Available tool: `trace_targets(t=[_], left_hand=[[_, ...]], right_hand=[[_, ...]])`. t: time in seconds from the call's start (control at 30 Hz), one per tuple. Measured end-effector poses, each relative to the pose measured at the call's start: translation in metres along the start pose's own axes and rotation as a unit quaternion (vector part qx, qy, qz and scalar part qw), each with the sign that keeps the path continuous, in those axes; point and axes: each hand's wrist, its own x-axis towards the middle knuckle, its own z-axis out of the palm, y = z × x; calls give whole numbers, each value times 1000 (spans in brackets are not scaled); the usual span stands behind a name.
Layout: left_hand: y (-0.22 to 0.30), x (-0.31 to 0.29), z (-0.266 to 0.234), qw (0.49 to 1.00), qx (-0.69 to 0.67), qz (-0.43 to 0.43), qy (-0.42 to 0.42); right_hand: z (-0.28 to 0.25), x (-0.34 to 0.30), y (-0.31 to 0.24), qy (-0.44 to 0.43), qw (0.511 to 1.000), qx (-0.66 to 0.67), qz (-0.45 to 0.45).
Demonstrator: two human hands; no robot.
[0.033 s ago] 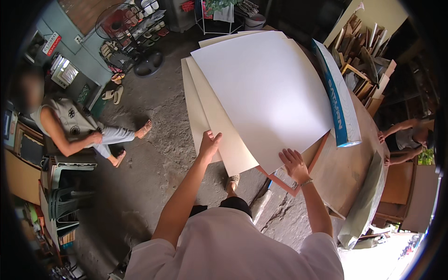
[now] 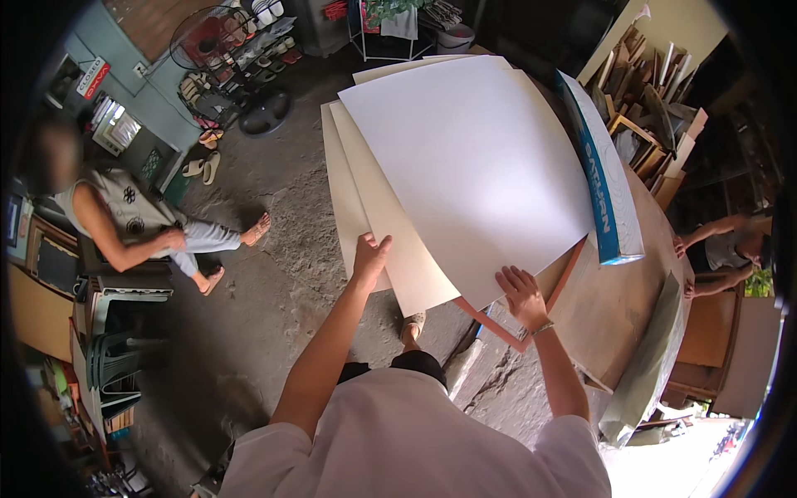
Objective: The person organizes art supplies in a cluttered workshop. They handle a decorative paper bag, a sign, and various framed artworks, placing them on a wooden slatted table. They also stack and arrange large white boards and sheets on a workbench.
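Observation:
A large white sheet [image 2: 473, 174] lies on top of several cream sheets, fanned out on a wooden table. My left hand [image 2: 370, 261] is closed at the near left side, thumb and fingers pinching the edge of a cream sheet [image 2: 394, 261]. Part of its grip is hidden. My right hand [image 2: 523, 297] rests flat on the near right corner of the white sheet, its fingers apart. Beneath that corner, part of a reddish-brown frame [image 2: 498, 332] sticks out.
A long blue-and-white box [image 2: 599, 166] lies right of the sheets on the wooden table [image 2: 614, 303]. Wood offcuts [image 2: 656, 116] stand beyond it. One person [image 2: 133, 212] sits at left; another person [image 2: 730, 249] leans at the table's right. A floor fan [image 2: 266, 112] stands far left.

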Motion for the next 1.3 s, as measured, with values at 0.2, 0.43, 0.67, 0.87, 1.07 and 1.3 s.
trace_targets(t=[0.2,0.43,0.67,0.87,1.07,1.3], left_hand=[[28,26,18,960,-269,-10,-75],[80,11,33,987,-139,29,-72],[182,-34,51,963,-141,151,-174],[256,-46,74,888,-266,190,-324],[139,34,76,973,-48,218,58],[65,76,66,991,-49,-65,-108]], right_hand=[[-1,56,-59,87,983,163,-15],[8,49,-62,54,986,150,-55],[-21,46,-18,251,936,205,135],[-109,65,0,422,883,125,163],[-133,72,50,537,746,169,355],[-120,81,44,511,794,172,280]])
